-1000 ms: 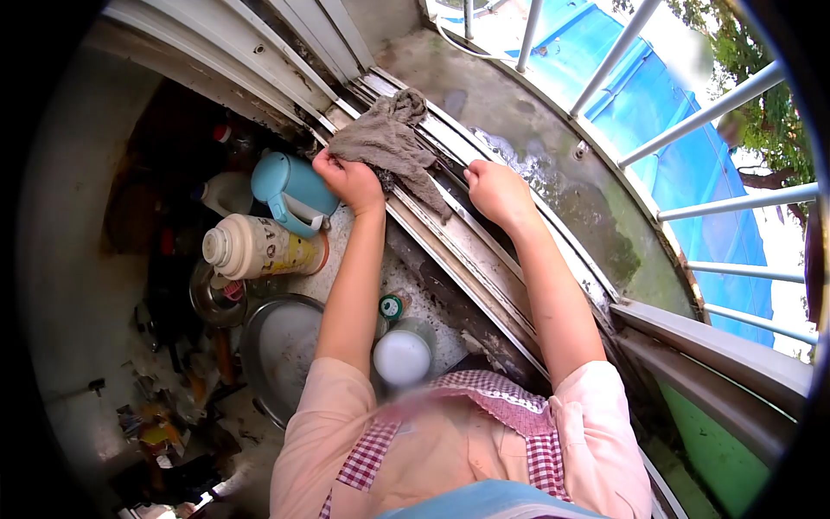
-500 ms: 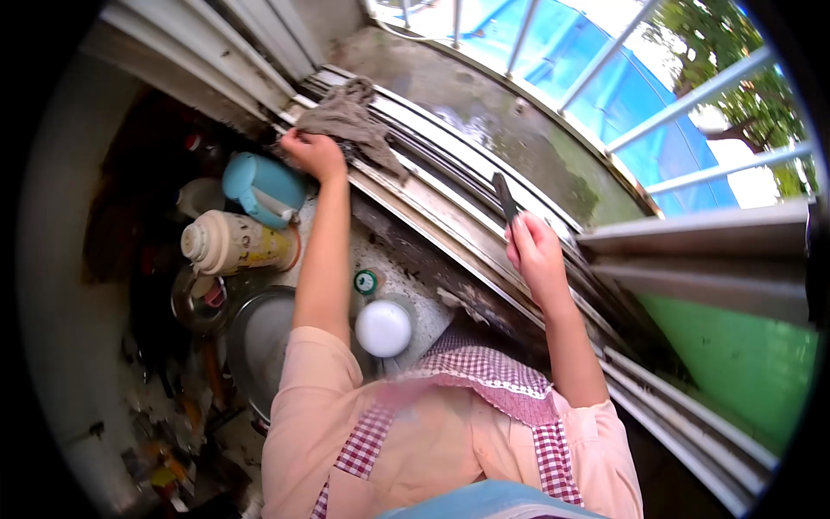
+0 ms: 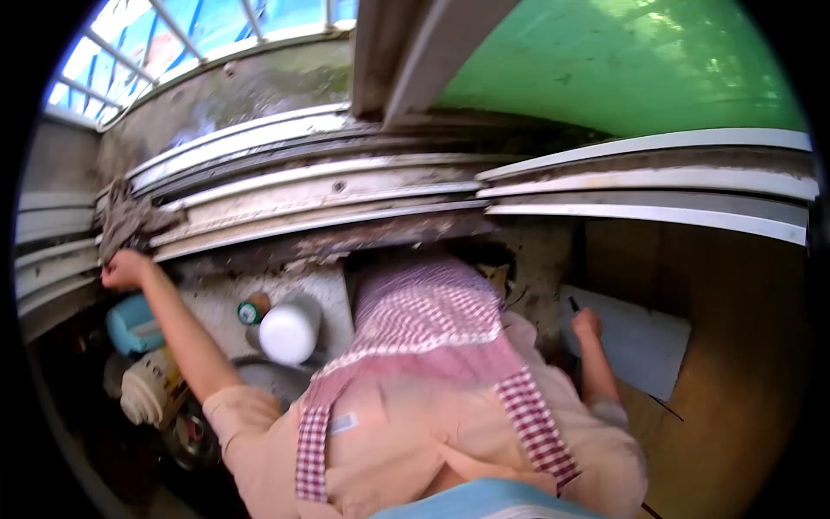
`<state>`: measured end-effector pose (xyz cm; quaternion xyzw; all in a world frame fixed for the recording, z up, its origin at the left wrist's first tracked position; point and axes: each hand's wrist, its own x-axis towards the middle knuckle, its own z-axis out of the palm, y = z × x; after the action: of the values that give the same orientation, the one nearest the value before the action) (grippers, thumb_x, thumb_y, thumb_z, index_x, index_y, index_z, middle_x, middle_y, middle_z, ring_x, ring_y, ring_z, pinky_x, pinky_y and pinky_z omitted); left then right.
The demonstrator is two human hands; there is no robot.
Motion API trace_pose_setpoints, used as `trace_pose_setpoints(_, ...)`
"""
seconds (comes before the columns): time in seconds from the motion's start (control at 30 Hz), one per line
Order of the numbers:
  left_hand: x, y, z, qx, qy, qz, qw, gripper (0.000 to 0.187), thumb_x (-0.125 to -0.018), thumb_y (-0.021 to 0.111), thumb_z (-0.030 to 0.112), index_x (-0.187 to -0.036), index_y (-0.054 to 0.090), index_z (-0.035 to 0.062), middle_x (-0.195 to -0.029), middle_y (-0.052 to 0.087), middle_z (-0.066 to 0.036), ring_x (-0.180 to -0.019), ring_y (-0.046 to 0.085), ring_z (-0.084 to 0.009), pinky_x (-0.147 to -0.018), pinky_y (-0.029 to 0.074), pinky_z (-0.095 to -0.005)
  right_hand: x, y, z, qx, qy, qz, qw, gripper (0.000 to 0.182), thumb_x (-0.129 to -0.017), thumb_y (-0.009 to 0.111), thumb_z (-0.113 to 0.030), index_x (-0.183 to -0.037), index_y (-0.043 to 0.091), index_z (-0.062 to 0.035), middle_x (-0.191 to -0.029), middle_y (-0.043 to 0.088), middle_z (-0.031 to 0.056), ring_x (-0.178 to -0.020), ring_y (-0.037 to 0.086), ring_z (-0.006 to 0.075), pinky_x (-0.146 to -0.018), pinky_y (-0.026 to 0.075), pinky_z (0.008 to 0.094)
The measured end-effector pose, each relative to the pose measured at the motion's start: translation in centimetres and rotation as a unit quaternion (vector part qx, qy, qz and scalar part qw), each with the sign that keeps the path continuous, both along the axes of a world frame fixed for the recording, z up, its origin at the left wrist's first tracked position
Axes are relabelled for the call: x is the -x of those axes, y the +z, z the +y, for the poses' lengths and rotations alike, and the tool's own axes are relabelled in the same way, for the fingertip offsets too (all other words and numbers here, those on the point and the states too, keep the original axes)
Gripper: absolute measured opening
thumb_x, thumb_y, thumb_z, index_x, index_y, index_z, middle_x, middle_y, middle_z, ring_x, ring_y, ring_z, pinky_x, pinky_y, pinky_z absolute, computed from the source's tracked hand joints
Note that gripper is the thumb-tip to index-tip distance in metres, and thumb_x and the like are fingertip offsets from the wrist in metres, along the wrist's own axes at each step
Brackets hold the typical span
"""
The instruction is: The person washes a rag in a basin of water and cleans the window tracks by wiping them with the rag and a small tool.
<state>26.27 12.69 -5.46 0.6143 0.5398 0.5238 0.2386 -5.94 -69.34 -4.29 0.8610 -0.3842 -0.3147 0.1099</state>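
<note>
My left hand is closed at the lower edge of a wrinkled grey-brown rag, at the left end of the window track. The rag lies over the metal rails. Far to the right, my right hand is closed around a short dark stick-like tool, whose tip points up and left; its exact kind is too small to make out. Beneath this hand is a flat pale board.
Below my left arm stand a blue pitcher and a cream thermos. A white round-topped container and a green-capped jar sit near the sill. Green window glass and a metal frame rise at the upper right.
The view has swung to the right. My right hand has moved from the window track down to the pale board, still holding the dark tool. My left hand stays at the rag.
</note>
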Motion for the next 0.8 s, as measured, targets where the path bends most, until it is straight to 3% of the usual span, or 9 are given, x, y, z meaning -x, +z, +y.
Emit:
trace_pose_setpoints(0.03,0.1,-0.5,0.9,-0.004,0.003,0.021,1.000,0.026,-0.082,0.049,0.017,-0.094,0.054,-0.0042,-0.092,0.058,-0.028,-0.088,0.057,-0.0415,-0.080,0.046,-0.0477,0.9,-0.7,-1.1,0.008,0.027,-0.077,0.997,0.018,-0.086,0.047,-0.019,-0.089,0.060,-0.0058,-0.091,0.064,0.0135,-0.087,0.060,0.0358,-0.069,0.047,0.0440)
trace_pose_setpoints(0.1,-0.6,-3.6,4.7,-0.017,0.017,-0.047,0.999,0.027,-0.081,0.050,0.019,-0.093,0.055,-0.0046,-0.091,0.058,-0.030,-0.086,0.057,-0.0424,-0.079,0.046,-0.0483,-0.6,-1.4,0.1,-0.203,0.042,-0.170,0.963,0.019,-0.087,0.049,-0.020,-0.082,0.057,-0.0037,-0.075,0.063,0.0094,-0.070,0.060,0.0288,-0.059,0.045,0.0384)
trace_pose_setpoints(0.17,-0.4,-1.6,1.9,-0.003,0.006,-0.058,0.998,0.027,-0.081,0.050,0.020,-0.090,0.056,-0.0046,-0.091,0.057,-0.031,-0.086,0.057,-0.0426,-0.078,0.046,-0.0487,-4.4,-0.2,3.5,-0.463,-0.150,-0.225,0.844,0.019,-0.089,0.051,-0.020,-0.079,0.055,-0.0038,-0.061,0.054,0.0024,-0.055,0.052,0.0147,-0.051,0.040,0.0281)
trace_pose_setpoints(0.23,-0.2,-0.2,0.2,0.025,-0.020,-0.048,0.998,0.027,-0.080,0.050,0.020,-0.090,0.057,-0.0051,-0.089,0.058,-0.030,-0.085,0.057,-0.0434,-0.077,0.046,-0.0495,-8.7,3.2,8.4,-0.565,-0.127,-0.231,0.782,0.020,-0.090,0.049,-0.018,-0.076,0.052,-0.0052,-0.056,0.045,-0.0028,-0.051,0.042,0.0045,-0.047,0.034,0.0214)
trace_pose_setpoints(0.3,-0.4,-0.2,-0.1,-0.023,0.043,-0.020,0.999,0.028,-0.080,0.051,0.019,-0.089,0.058,-0.0064,-0.087,0.060,-0.031,-0.084,0.058,-0.0440,-0.076,0.045,-0.0500,-11.0,5.5,12.5,-0.567,-0.068,-0.234,0.787,0.020,-0.091,0.047,-0.017,-0.075,0.051,-0.0050,-0.056,0.044,-0.0031,-0.050,0.040,0.0044,-0.046,0.033,0.0219)
trace_pose_setpoints(0.4,0.6,0.8,-0.4,0.024,-0.040,0.023,0.999,0.025,-0.078,0.053,0.016,-0.083,0.057,-0.0078,-0.089,0.059,-0.029,-0.086,0.057,-0.0417,-0.076,0.044,-0.0483,-15.1,8.2,19.2,-0.609,0.015,-0.212,0.764,0.016,-0.091,0.046,-0.013,-0.081,0.054,-0.0033,-0.057,0.046,-0.0024,-0.052,0.042,0.0039,-0.048,0.034,0.0216)
trace_pose_setpoints(0.5,0.0,-0.5,2.5,0.050,-0.025,-0.237,0.970,0.027,-0.079,0.055,0.016,-0.085,0.051,-0.0104,-0.085,0.058,-0.022,-0.076,0.051,-0.0272,-0.074,0.044,-0.0368,-19.6,9.8,28.2,-0.675,0.097,-0.210,0.700,0.011,-0.089,0.046,-0.006,-0.091,0.057,-0.0015,-0.059,0.049,0.0003,-0.055,0.045,0.0048,-0.051,0.037,0.0224)
trace_pose_setpoints(0.6,1.6,4.0,1.4,0.070,0.009,-0.373,0.925,0.027,-0.082,0.049,0.014,-0.096,0.048,-0.0097,-0.097,0.056,-0.021,-0.080,0.051,-0.0255,-0.075,0.044,-0.0341,-25.1,10.0,36.6,-0.565,0.414,-0.361,0.616,0.027,-0.084,0.053,-0.005,-0.110,0.056,-0.0057,-0.087,0.060,0.0153,-0.072,0.057,0.0374,-0.063,0.046,0.0407)
trace_pose_setpoints(0.8,5.3,10.6,-0.8,-0.007,-0.051,-0.476,0.878,0.028,-0.085,0.049,0.014,-0.107,0.043,-0.0027,-0.104,0.053,-0.017,-0.086,0.054,-0.0249,-0.075,0.049,-0.0364,-36.2,8.5,44.4,-0.379,0.583,-0.291,0.657,0.034,-0.086,0.045,-0.012,-0.116,0.057,-0.0245,-0.077,0.059,0.0111,-0.070,0.059,0.0321,-0.062,0.047,0.0426)
